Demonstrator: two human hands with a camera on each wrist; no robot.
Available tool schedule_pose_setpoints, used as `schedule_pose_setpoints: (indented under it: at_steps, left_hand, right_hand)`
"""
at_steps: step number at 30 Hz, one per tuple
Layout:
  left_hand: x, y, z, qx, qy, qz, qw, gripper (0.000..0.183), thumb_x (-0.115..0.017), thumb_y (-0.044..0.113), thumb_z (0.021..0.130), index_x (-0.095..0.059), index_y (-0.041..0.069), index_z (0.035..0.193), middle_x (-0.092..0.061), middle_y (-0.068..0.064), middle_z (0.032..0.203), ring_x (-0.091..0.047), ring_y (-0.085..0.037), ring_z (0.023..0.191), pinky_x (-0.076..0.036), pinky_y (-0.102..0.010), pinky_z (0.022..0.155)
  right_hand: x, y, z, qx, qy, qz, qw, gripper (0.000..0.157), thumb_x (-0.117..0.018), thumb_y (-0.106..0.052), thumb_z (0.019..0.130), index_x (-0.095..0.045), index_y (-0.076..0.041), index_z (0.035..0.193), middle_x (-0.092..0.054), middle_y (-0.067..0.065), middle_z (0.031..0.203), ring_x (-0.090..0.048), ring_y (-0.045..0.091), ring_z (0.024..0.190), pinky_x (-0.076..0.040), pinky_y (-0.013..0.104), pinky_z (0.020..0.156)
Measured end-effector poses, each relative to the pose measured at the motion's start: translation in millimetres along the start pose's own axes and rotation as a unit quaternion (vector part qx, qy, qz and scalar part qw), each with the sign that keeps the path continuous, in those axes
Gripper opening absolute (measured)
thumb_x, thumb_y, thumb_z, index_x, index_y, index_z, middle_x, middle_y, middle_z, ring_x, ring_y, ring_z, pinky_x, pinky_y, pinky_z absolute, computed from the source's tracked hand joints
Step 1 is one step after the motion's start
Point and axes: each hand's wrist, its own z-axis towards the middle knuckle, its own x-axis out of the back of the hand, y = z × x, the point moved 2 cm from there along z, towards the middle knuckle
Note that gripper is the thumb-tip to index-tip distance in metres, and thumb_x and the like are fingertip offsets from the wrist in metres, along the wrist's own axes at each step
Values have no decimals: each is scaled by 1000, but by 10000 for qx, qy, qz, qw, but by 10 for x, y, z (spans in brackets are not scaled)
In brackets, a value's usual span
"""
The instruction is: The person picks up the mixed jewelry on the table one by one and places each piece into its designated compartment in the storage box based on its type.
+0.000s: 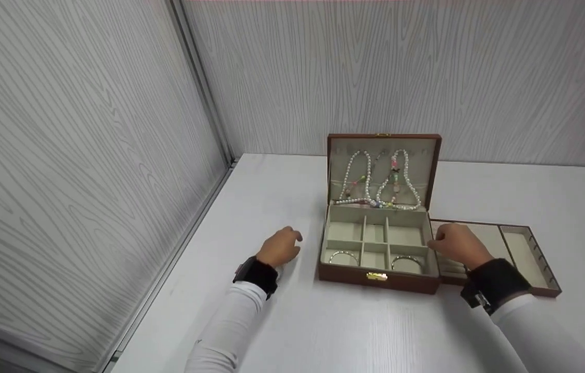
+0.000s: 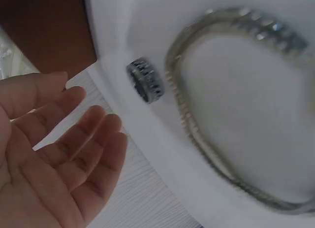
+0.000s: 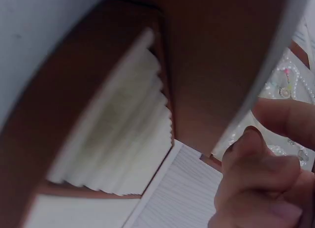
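A brown jewelry box [image 1: 411,284] stands with its lid up. Two of its front compartments hold bracelets, one on the left [image 1: 344,253] and one on the right [image 1: 405,257]. Left of the box my left hand [image 1: 279,247] hovers, palm bare and fingers loosely bent. By its fingertips, in the left wrist view, a silver ring [image 2: 146,80] and a bracelet [image 2: 189,127] lie on white. My right hand [image 1: 458,243] is at the box's right rim with fingers bent; a gap shows between thumb [image 3: 280,117] and index finger, with nothing visible in it.
Pearl necklaces [image 1: 368,176] with colored beads hang inside the lid. Against the box's right side lies a brown-edged tray [image 1: 479,235], partly under my right hand, with padded ring rolls [image 3: 113,134]. A wood-grain panel [image 1: 74,155] rises on the left, another behind.
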Motion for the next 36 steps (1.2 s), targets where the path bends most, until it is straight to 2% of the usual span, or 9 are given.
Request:
schedule_pose_setpoints:
  at_steps: [2, 5, 9, 14, 21, 24, 28, 32, 36]
  left_hand:
    - [-62, -21, -39, 190, 34, 194, 9996, 25, -56, 9, 86, -65, 3, 108, -61, -16, 106, -60, -31, 100, -51, -42, 82]
    - [-101, -36, -65, 375, 264, 461, 9979, 22, -55, 5, 84, -67, 3, 103, -63, -16, 98, -62, -32, 94, -52, -44, 76]
    - [-117, -54, -72, 480, 381, 702, 9956, 14, -59, 3, 79, -69, 3, 89, -65, -14, 88, -64, -29, 83, -53, -42, 68]
    - [-132, -71, -85, 471, 395, 693, 9957, 2, -65, 5, 73, -67, 4, 72, -67, -11, 79, -64, -25, 76, -53, -39, 65]
    - [-156, -61, -76, 437, 485, 684, 9955, 2, -67, 3, 69, -67, 5, 69, -69, -10, 75, -65, -23, 71, -53, -38, 61]
    - [-146, -32, -56, 444, 432, 581, 9964, 5, -68, 1, 69, -69, 6, 69, -70, -9, 76, -65, -23, 71, -53, -37, 61]
    - [-98, 41, -38, 323, 511, 421, 9973, 5, -68, 1, 71, -68, 7, 71, -70, -9, 78, -64, -22, 72, -52, -35, 62]
    - [-77, 105, -42, 194, 644, 397, 9969, 5, -65, 3, 76, -68, 7, 73, -69, -9, 79, -65, -23, 75, -52, -34, 64]
    - [-100, 116, -61, 155, 599, 232, 9978, 3, -67, 4, 75, -68, 7, 74, -69, -9, 79, -65, -24, 75, -52, -35, 65]
  right_hand:
    - [-41, 33, -16, -86, 20, 6, 10000, 25, -58, -17, 84, -47, -6, 64, -42, -3, 57, -38, 11, 51, -32, 25, 47]
    - [-86, 54, -27, -166, 32, 35, 9999, 29, -56, -18, 85, -42, -10, 61, -35, -6, 54, -34, 10, 48, -28, 24, 46]
    - [-119, 71, -33, -203, 15, 22, 9998, 30, -55, -19, 85, -42, -11, 60, -33, -7, 53, -32, 9, 48, -27, 24, 45]
    - [-121, 78, -47, -278, -2, 30, 9996, 29, -55, -19, 86, -44, -10, 60, -35, -7, 53, -33, 9, 48, -27, 24, 45]
    - [-126, 79, -56, -213, 153, 58, 9996, 33, -55, -18, 86, -39, -12, 57, -32, -7, 51, -31, 8, 46, -26, 23, 44]
    - [-137, 91, -59, -275, 109, 103, 9995, 31, -54, -19, 87, -44, -10, 59, -34, -7, 51, -33, 8, 47, -28, 23, 44]
    - [-114, 125, -87, -446, -46, 204, 9988, 32, -52, -27, 90, -57, -3, 69, -45, -4, 55, -41, 10, 50, -34, 25, 47]
    - [37, 290, -139, -590, 26, 12, 9983, 39, -48, -31, 93, -53, -3, 66, -44, -3, 55, -40, 12, 51, -34, 26, 48]
    - [295, 678, -231, -827, 270, -435, 9953, 32, -49, -18, 89, -47, -5, 60, -42, -1, 54, -39, 14, 50, -32, 26, 46]
